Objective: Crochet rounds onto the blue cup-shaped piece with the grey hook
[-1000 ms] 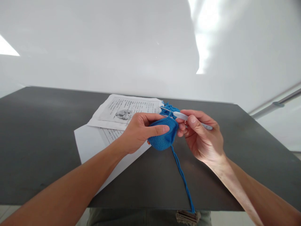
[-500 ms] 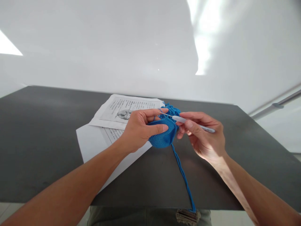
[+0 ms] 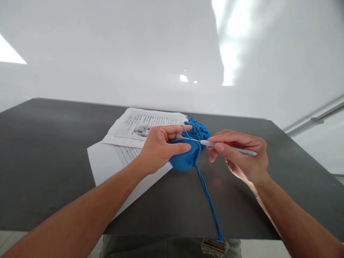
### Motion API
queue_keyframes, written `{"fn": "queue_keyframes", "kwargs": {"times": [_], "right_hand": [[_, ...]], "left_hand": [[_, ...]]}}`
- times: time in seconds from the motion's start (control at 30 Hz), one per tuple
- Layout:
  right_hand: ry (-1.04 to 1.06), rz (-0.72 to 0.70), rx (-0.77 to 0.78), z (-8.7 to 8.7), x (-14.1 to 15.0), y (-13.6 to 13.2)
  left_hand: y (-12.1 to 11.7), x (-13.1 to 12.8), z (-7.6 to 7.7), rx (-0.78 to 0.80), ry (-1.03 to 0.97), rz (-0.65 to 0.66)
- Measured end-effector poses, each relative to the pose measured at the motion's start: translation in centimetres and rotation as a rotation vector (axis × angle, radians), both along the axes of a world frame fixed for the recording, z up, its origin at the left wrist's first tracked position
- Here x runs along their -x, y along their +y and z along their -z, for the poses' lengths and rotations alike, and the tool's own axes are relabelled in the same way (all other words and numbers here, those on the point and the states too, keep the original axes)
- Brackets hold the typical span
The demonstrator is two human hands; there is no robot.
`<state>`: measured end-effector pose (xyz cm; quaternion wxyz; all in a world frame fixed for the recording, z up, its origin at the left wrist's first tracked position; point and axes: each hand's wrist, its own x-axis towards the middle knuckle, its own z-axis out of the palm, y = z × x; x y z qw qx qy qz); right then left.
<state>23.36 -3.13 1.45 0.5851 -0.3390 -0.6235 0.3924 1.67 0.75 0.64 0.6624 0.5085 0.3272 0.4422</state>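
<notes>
My left hand (image 3: 163,147) pinches a rounded blue crochet piece (image 3: 184,159) between thumb and fingers, with a strand of blue yarn looped round the raised index finger. In my right hand (image 3: 239,150) is a crochet hook (image 3: 231,147) with a pale handle, held like a pen. Its thin metal shaft points left and lies at the upper edge of the crochet piece; the tip is too small to make out among the yarn. A loose heap of blue yarn (image 3: 199,129) rests on the table just behind both hands.
Printed sheets (image 3: 126,122) with text and a picture lie under and behind my left hand on the dark table (image 3: 53,150). Blue yarn strands (image 3: 208,195) run down to a brown frayed thing (image 3: 215,247) at the front edge. A white wall (image 3: 120,53) stands behind.
My right hand and the hook have moved right and slightly down, uncovering more of the yarn heap. The left hand stays nearly in place, still gripping the crochet piece.
</notes>
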Motion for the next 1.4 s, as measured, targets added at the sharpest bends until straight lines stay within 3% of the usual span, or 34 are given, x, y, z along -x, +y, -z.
{"fn": "queue_keyframes", "kwargs": {"times": [0.5,0.9,1.17,1.4], "right_hand": [[-0.088,0.015,-0.088,0.2,-0.7,-0.1],[-0.056,0.078,-0.111,0.3,0.1,-0.2],[-0.236,0.162,-0.272,0.0,0.7,-0.4],[-0.348,0.276,-0.355,1.6,1.6,0.2]], "left_hand": [[0.0,0.1,0.1,-0.055,0.074,-0.029],[-0.3,0.1,-0.4,-0.193,0.228,-0.109],[-0.8,-0.3,-0.7,-0.334,0.339,-0.205],[-0.4,-0.3,-0.5,-0.369,0.324,-0.239]]}}
